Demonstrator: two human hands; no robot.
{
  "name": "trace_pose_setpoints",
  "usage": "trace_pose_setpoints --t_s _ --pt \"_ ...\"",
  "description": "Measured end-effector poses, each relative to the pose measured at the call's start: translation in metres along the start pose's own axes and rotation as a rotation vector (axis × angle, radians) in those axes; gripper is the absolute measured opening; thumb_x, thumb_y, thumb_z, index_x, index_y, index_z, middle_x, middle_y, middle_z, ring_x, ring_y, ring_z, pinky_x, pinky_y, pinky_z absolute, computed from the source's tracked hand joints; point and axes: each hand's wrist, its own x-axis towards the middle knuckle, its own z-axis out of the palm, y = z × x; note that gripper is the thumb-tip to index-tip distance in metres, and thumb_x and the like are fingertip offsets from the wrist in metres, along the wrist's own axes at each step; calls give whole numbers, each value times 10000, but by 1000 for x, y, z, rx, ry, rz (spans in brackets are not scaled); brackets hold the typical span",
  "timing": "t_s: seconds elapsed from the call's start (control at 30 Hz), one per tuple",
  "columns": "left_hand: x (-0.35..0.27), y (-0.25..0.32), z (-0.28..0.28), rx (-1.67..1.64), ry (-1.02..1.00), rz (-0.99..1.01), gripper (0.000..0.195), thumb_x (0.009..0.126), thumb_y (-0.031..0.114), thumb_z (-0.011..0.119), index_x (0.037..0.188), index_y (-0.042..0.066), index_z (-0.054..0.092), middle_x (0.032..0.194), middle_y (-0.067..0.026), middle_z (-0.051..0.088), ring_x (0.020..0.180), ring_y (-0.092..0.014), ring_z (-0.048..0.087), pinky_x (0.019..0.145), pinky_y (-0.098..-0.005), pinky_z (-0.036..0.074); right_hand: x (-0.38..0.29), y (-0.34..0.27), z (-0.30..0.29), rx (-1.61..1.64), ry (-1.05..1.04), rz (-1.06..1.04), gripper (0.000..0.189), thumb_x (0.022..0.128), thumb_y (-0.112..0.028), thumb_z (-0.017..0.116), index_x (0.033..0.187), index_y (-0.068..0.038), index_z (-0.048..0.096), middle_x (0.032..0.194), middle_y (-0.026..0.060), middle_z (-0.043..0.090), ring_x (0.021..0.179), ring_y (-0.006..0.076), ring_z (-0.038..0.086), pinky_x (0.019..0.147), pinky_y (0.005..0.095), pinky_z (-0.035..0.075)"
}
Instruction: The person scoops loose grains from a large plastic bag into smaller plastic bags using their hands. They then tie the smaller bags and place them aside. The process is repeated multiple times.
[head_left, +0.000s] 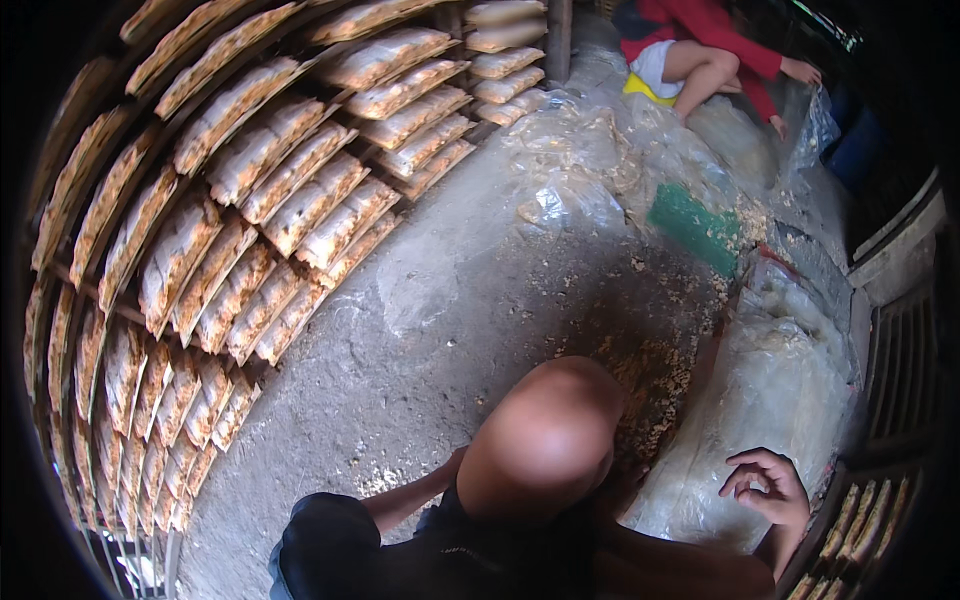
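My right hand (770, 486) is held above a long layer of clear plastic sheeting (772, 390) at the lower right. Its fingers are curled and apart, with nothing seen between them. My left hand is hidden behind my raised bare knee (555, 427); only the forearm shows, reaching towards it. Brown crumbs (652, 375) lie scattered on the dark floor beyond the knee and along the sheeting's edge.
Racks of filled trays (330, 217) rise along the left. A person in red (705, 37) sits on something yellow at the upper right, holding clear plastic (817, 124). Crumpled plastic (570, 165) and a green sheet (694, 225) lie on the grey floor (390, 322). More trays (862, 517) stand lower right.
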Motion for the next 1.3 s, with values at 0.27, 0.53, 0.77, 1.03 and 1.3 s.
trace_pose_setpoints --t_s 0.27,0.53,0.77,1.03,1.3 --pt "133 184 -191 752 214 324 419 737 395 622 1062 131 614 1187 -111 510 1075 -275 502 862 -400 440 -9 34 -39 65 132 78 408 725 2 618 1116 33 506 793 104 638 667 78 543 634 214 427" --pt "176 473 -333 1296 499 227 407 712 348 645 1055 130 629 1158 -107 542 1091 -278 514 875 -404 449 -65 -22 -62 -209 554 55 386 777 -114 634 1105 33 492 752 96 630 627 116 573 594 227 448" --pt "206 567 -285 994 702 315 443 712 212 606 1145 127 572 1300 -129 401 1228 -292 378 946 -421 402 -78 -7 -25 -373 295 502 379 822 -119 626 1170 -49 496 688 29 568 511 106 530 469 250 458" --pt "246 565 -239 979 875 294 473 718 296 634 1151 119 565 1325 -90 363 1231 -273 343 903 -459 399 -89 50 -50 -514 246 566 484 739 -220 727 1113 3 518 761 106 657 583 158 628 546 256 497" --pt "247 551 -258 902 886 581 346 699 150 592 1041 100 581 948 -124 589 902 -280 585 820 -390 471 -58 31 -48 -501 70 574 489 762 -259 710 1139 -30 501 772 84 658 600 141 626 559 253 496"
